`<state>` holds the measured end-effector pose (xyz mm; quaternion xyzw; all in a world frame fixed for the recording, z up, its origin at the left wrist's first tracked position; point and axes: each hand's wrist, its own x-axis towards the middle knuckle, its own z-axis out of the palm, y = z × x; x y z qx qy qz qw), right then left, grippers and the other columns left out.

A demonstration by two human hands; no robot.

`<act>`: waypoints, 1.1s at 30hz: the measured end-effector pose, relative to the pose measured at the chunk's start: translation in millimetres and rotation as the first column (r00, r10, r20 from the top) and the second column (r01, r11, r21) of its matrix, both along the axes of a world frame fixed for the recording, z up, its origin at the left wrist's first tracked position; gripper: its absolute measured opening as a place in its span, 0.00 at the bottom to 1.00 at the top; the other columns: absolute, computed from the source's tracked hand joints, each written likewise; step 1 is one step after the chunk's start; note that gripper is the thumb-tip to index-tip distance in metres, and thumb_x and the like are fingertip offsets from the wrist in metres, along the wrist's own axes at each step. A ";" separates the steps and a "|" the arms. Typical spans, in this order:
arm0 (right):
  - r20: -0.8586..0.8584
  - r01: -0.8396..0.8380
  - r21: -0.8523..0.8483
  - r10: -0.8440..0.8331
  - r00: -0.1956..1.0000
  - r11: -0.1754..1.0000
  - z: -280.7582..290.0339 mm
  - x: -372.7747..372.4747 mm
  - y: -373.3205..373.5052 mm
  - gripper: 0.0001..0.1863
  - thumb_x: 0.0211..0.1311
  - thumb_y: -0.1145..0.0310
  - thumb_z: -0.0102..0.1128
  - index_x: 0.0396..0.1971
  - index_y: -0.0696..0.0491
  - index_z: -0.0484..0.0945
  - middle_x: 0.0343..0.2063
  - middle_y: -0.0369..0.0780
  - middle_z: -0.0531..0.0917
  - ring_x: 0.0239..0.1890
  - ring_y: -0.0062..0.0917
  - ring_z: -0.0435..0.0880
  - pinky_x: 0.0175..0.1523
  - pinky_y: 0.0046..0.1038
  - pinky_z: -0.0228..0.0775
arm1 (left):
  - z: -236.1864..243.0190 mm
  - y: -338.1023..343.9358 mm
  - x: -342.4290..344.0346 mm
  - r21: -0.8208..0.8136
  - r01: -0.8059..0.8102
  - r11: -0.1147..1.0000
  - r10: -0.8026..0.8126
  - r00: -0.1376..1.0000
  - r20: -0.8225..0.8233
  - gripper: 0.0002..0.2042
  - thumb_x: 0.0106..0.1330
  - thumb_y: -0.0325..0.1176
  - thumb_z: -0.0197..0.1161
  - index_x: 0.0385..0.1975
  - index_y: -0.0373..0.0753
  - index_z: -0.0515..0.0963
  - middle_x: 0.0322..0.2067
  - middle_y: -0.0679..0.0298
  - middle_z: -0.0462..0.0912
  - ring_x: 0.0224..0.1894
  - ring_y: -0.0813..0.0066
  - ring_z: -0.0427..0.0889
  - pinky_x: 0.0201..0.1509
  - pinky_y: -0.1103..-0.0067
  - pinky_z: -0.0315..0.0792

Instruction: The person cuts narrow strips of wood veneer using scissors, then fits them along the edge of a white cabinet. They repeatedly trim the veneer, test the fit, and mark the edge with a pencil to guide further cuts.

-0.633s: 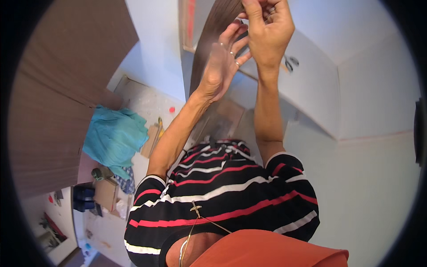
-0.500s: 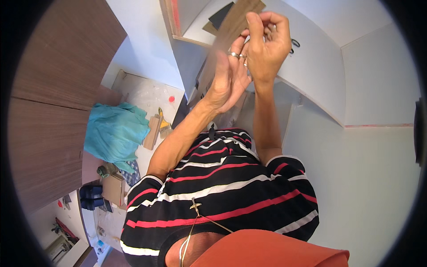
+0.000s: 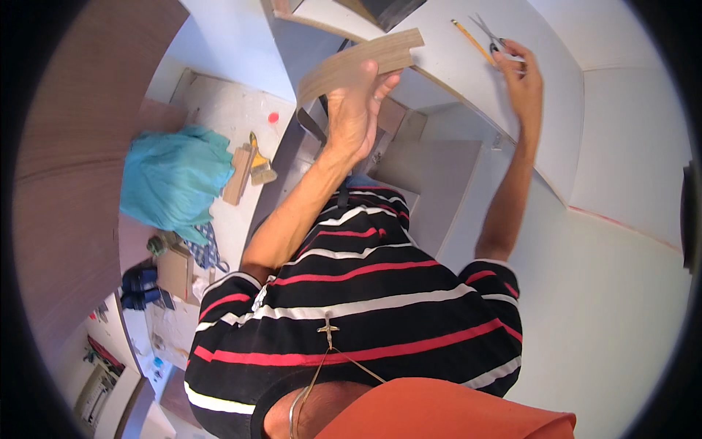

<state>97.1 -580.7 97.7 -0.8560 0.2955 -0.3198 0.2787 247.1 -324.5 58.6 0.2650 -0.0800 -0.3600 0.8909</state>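
My left hand (image 3: pixel 352 121) grips a thin, flexible wood-grain strip (image 3: pixel 358 62) between thumb and fingers. The strip curves above the hand; one end, with a notched edge, points right, and the other bends down behind the wrist. Farther right, my right hand (image 3: pixel 523 73) has its curled fingers on the dark handles of a pair of scissors (image 3: pixel 484 28). The scissors' blades point up and left over a white panel (image 3: pixel 439 55). Beside them on the panel lies a yellow pencil (image 3: pixel 472 40).
A dark sheet (image 3: pixel 391 9) lies at the panel's far edge. On the left, a worktop (image 3: pixel 219 95) carries a turquoise cloth (image 3: pixel 175 175), a wood block (image 3: pixel 238 175) and a yellow-handled paintbrush (image 3: pixel 261 164). Brown cabinet doors (image 3: pixel 80 146) stand at far left; a pale wall (image 3: pixel 585 307) is on the right.
My right hand has left the strip and moved right to the scissors. My left hand keeps the strip, which now swings round toward the right. The pencil has come into sight.
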 end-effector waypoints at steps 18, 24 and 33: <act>-0.283 0.095 0.363 0.012 0.959 0.927 26.6 -16.9 -125.9 0.15 0.69 0.65 0.61 0.47 0.60 0.79 0.40 0.39 0.86 0.31 0.18 0.82 0.41 0.20 0.73 | -10.6 29.6 24.8 -0.001 -0.189 0.982 0.186 0.969 0.162 0.13 0.67 0.32 0.67 0.47 0.32 0.80 0.47 0.56 0.83 0.49 0.63 0.84 0.50 0.66 0.83; 0.228 -0.325 0.594 0.234 0.945 0.736 17.2 -14.7 29.2 0.10 0.67 0.65 0.64 0.43 0.54 0.78 0.36 0.36 0.84 0.31 0.17 0.80 0.39 0.20 0.71 | 0.1 37.1 37.7 -0.017 -0.260 0.965 0.256 0.930 0.266 0.12 0.66 0.29 0.67 0.46 0.31 0.80 0.46 0.55 0.84 0.49 0.62 0.85 0.51 0.65 0.82; 0.310 -0.563 0.721 0.539 0.783 0.404 -40.9 54.6 171.0 0.20 0.52 0.71 0.77 0.40 0.52 0.73 0.34 0.33 0.81 0.34 0.14 0.78 0.40 0.19 0.68 | 12.1 55.2 46.4 -0.060 -0.299 0.952 0.304 0.913 0.274 0.13 0.64 0.27 0.67 0.47 0.38 0.76 0.42 0.59 0.85 0.47 0.62 0.86 0.50 0.65 0.82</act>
